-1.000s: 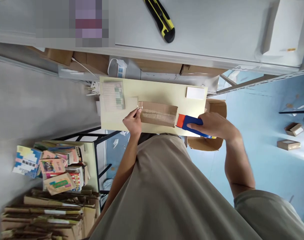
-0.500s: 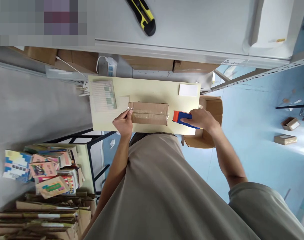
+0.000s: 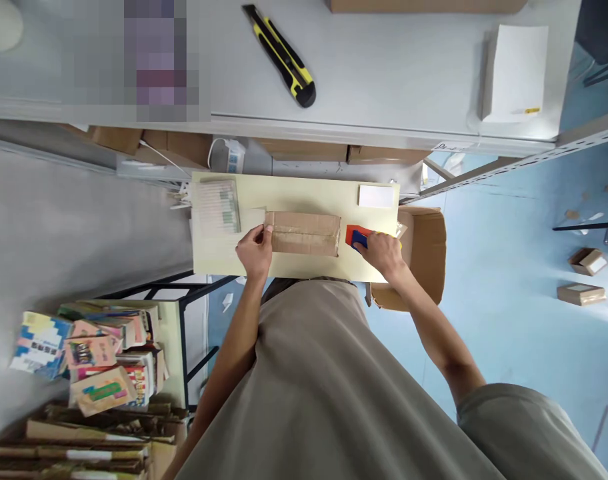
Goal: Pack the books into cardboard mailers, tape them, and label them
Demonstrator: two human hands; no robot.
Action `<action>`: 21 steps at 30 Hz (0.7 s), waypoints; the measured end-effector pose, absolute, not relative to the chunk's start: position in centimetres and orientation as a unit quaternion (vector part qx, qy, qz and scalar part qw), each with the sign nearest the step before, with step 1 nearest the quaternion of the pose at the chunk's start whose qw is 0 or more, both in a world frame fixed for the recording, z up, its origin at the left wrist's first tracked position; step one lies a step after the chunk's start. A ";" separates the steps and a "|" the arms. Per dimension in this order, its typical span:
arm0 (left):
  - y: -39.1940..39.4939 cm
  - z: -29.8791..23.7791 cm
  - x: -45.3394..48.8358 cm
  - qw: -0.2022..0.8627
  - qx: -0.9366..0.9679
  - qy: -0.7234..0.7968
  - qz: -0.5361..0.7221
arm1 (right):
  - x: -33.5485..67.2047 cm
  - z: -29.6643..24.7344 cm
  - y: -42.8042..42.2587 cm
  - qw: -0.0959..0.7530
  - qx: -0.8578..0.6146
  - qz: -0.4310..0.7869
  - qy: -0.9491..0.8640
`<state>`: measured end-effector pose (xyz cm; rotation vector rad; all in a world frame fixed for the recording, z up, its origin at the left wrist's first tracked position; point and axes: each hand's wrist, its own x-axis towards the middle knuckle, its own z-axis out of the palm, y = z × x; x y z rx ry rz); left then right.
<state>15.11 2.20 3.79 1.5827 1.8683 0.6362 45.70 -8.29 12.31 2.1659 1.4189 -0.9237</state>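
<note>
A long brown cardboard box lies on the pale yellow table, with shiny tape along its middle seam. At its left end, my left hand grips the edge between thumb and fingers. Just off the opposite end, my right hand is wrapped around a blue and orange-red tape dispenser. A small gap shows between the dispenser's front and the box. My palm and fingers cover the dispenser's rear part.
A printed sheet and a white card lie on the table. Beyond, a grey shelf holds a yellow-black utility knife. An open carton stands at right. Books and folded cardboard are at lower left.
My right hand has come in leftward, and the tape dispenser has turned in its grip, nearer the box's right end. My left hand stays at the box. The whole view has shifted.
</note>
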 end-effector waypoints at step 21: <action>9.1 20.1 39.0 0.270 0.830 0.232 0.430 | 51.8 26.5 7.7 -0.021 0.797 -0.018 0.603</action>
